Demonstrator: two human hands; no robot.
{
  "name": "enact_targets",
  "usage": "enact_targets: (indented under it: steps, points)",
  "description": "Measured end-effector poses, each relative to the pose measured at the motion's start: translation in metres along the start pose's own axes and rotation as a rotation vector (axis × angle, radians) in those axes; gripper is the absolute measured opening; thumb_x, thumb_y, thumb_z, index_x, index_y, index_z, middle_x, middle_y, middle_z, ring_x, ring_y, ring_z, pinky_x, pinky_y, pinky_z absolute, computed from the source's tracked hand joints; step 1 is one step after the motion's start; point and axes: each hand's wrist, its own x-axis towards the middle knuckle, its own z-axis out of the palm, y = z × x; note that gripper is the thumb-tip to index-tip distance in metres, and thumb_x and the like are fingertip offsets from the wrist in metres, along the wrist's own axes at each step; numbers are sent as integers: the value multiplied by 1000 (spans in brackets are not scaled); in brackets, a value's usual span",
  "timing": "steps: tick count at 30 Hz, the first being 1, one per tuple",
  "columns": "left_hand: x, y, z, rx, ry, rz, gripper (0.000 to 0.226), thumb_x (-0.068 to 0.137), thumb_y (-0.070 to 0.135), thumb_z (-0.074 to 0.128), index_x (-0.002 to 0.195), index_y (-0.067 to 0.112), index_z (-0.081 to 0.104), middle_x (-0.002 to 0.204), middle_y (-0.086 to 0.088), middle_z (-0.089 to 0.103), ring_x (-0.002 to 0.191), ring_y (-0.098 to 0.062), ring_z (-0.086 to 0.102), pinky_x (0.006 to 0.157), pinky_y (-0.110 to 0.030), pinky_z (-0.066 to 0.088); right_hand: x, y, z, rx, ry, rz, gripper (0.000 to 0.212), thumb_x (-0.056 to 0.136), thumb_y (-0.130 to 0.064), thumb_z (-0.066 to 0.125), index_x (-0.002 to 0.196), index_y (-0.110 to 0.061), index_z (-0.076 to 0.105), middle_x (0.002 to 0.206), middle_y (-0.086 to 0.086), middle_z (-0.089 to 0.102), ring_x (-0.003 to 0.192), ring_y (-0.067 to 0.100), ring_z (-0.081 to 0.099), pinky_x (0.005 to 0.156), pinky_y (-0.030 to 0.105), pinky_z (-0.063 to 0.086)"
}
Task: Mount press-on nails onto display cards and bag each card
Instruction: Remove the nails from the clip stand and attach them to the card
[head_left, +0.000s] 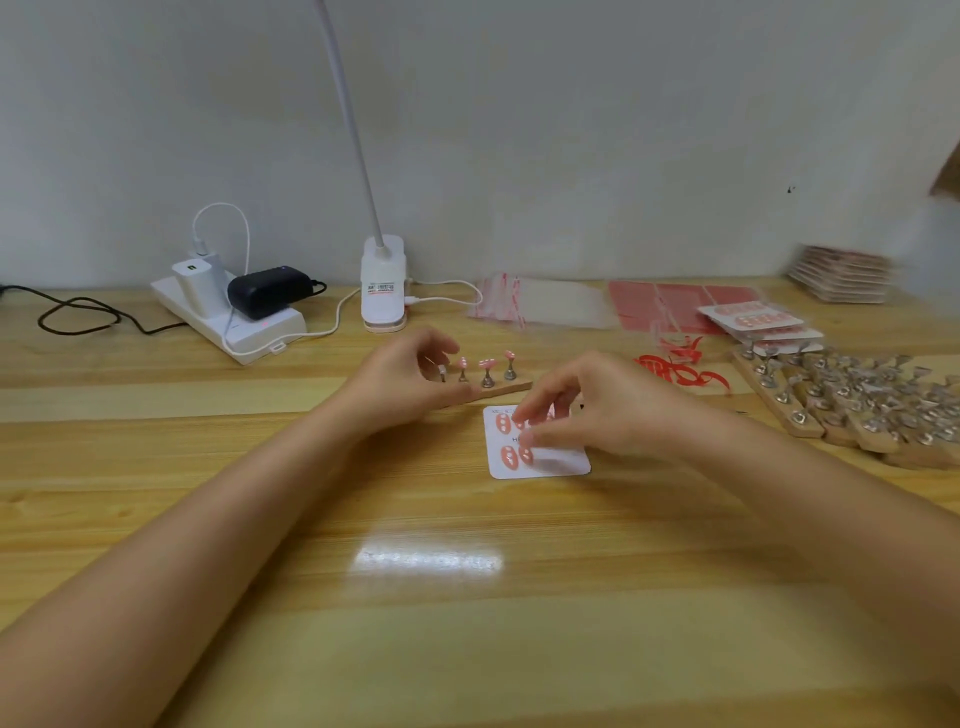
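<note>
At the far left of the frame a black cord loops across the wooden table toward a white power strip, which carries a white charger and a black adapter. Just right of it, at upper centre, stands a white clip lamp base with its neck rising out of the top of the frame.

The left hand reaches in from the lower left, fingers curled, thumb and forefinger close together at the left end of a wooden nail stand; whether they actually pinch anything there is too blurred to tell. Three pink press-on nails sit on metal holders along that stand.

Just below and right of the stand, near the frame's centre, a white display card lies flat on the table, with pink nails already mounted along its left side in two rows. The right hand comes in from the lower right and hovers over the card, fingers bent downward with the fingertips on the card's upper row; motion blur hides whether a nail is pinched.

Further right lie clear bags with red strips, red sheets, curled red tape strips, a few finished cards, and several wooden strips of empty metal holders. A stack of trays sits at the upper right by the wall.
</note>
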Motion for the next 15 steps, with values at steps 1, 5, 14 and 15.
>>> enact_targets:
  steps: [1,5,14,15]
  points:
    - [1,-1,3,-16,7,2,28,73,29,77,93,23,59,84,9,56,77,-6,50,61,-10,37,4,-2,-3,-8,20,-8,7,77,-28,73,83,-30,72,74,-19,63,67,-14,52,56,0,37]
    - [4,-3,8,-68,88,-8,13,74,27,77,74,19,66,64,10,56,57,-3,45,49,-9,32,31,-10,-5,-146,218,-60,16,81,-32,68,95,-24,72,82,-13,62,68,-3,50,58,12,38]
    - [0,-6,10,-149,122,17,12,76,22,75,67,24,67,64,2,59,59,-6,46,54,-17,35,60,-17,18,-502,289,-264,23,87,-33,61,102,-19,71,100,-2,59,101,16,51,79,30,40]
    - [0,-6,10,-154,122,12,13,76,22,75,67,24,66,63,2,59,58,-6,46,53,-17,34,60,-17,18,-511,278,-287,21,88,-30,60,100,-17,72,98,-1,59,101,17,50,78,31,40]
